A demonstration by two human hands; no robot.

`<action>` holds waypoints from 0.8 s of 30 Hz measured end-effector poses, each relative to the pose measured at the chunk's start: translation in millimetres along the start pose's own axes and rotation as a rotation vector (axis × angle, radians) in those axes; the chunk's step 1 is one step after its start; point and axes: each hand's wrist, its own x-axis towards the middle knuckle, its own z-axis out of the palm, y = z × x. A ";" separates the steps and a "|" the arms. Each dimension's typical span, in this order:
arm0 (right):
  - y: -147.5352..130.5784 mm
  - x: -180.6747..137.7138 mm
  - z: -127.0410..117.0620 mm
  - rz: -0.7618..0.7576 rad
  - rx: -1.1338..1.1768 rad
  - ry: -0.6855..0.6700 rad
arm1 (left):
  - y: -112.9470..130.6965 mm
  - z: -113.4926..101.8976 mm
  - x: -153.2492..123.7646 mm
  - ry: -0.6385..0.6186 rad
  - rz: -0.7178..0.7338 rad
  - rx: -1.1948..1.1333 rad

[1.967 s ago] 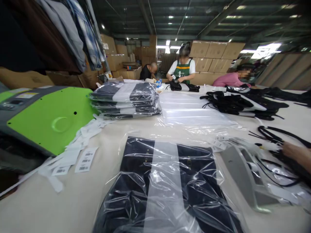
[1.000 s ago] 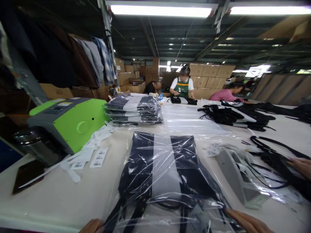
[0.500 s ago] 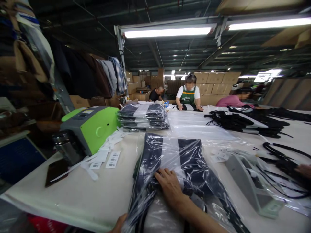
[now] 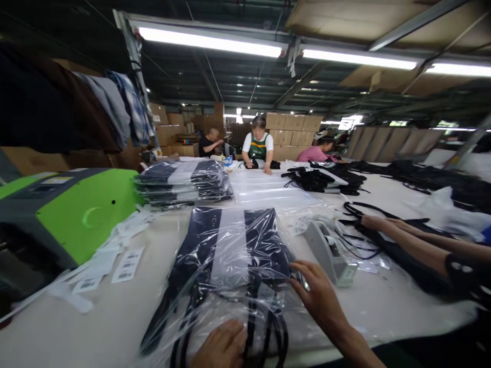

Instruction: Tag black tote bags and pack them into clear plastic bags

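Note:
In front of me on the table lies a clear plastic bag around a folded dark navy garment with a pale grey band down its middle. Black straps show through the film at the near end. At the bag's right edge is my right hand, thumb and fingers closed on the plastic, with a shiny bit of film between them. My left hand rests open on the near part of the bag, its fingertips lying on the film; the wrist is cut off below.
A stack of bagged garments stands behind, beside flat clear bags. Left are a green-and-grey machine and barcode labels. Right, a grey tape dispenser sits near a co-worker's hands on black straps. More people work behind.
The view has turned right. My right hand went from the bag's middle to its right edge; my left hand went from the left edge onto the near part. The co-worker's arms show more.

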 end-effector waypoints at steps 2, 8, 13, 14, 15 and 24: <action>36.3 -15.0 -14.2 0.300 0.051 -0.059 | -5.0 19.2 26.5 0.067 -0.013 0.150; 48.5 -42.8 -15.8 0.501 0.319 -0.280 | -7.5 56.4 88.4 0.122 -0.040 0.303; 36.1 -32.3 -6.8 0.463 0.230 -0.233 | -5.5 80.8 137.9 0.133 0.048 0.317; 35.4 -29.3 -6.6 0.438 0.227 -0.234 | -6.8 85.5 146.5 0.127 0.067 0.320; 34.7 -26.4 -6.7 0.415 0.232 -0.234 | -8.6 90.1 154.3 0.123 0.085 0.326; 9.5 -25.3 1.1 0.425 0.451 -0.292 | -31.2 131.0 186.8 0.157 0.050 0.328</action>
